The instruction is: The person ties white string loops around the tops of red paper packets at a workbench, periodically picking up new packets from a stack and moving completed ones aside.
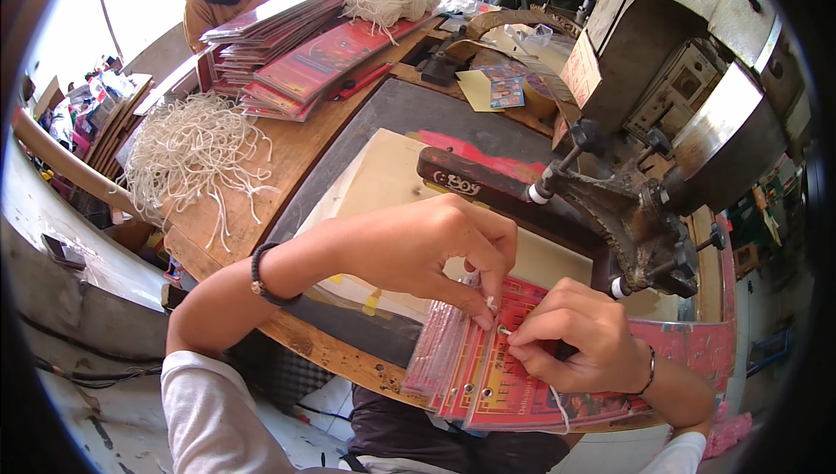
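Observation:
A stack of red printed sheets with clear plastic edges (pixel 515 397) lies at the table's front edge, metal eyelets (pixel 487 393) along its bound side. My right hand (pixel 582 335) pinches a white cord (pixel 562 408) at one of the eyelets, and the cord's tail hangs down below that hand. Reaching over from the left, my left hand (pixel 461 252) has thumb and fingers closed on a white bit of cord right beside the same eyelet. Whether the cord passes through the hole is hard to make out under the fingertips.
A heap of white cords (pixel 187 156) spreads over the wooden table's left side. Behind it stand stacked red sheets (pixel 326 52) with another cord bundle (pixel 392 2) on top. A heavy metal machine (pixel 627 213) rises close by on the right. Two people sit across the table.

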The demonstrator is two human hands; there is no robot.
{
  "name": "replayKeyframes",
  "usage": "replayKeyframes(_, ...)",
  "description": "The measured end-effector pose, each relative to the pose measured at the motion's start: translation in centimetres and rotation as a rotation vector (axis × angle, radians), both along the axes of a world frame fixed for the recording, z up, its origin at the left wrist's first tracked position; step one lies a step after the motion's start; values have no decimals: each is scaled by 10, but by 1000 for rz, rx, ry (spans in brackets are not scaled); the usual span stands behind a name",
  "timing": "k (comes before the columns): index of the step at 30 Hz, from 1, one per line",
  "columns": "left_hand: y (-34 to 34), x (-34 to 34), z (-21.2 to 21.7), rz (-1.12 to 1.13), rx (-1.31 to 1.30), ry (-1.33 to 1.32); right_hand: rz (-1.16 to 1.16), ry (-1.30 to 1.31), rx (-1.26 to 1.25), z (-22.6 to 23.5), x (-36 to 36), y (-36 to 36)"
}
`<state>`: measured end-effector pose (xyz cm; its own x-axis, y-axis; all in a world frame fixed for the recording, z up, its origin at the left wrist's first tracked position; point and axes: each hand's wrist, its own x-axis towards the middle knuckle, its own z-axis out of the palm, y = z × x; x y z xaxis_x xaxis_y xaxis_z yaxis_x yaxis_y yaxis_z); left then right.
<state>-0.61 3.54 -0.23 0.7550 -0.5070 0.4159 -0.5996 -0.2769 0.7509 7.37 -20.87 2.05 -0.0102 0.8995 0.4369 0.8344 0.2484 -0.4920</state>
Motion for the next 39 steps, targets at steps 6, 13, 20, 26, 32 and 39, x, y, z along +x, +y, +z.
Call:
replayKeyframes(6,2,3,0,-51,-118,-93,43,48,-6,-2,3,-1)
replayKeyframes(13,10,-4,11,-112,-771,178,161,34,-49,2,7,-2)
replayKeyframes(20,21,3,27,607,-934,-115,219,8,-68,0,12,-3)
replayKeyframes(26,37,8,24,960,-982,-221,240,40,-63,1,12,-3)
replayKeyframes(32,53,12,27,1199,-862,-440,281,105,-56,2,11,-4)
replayKeyframes(39,36,-8,22,605,230,-712,265,113,-5,-4,14,-5)
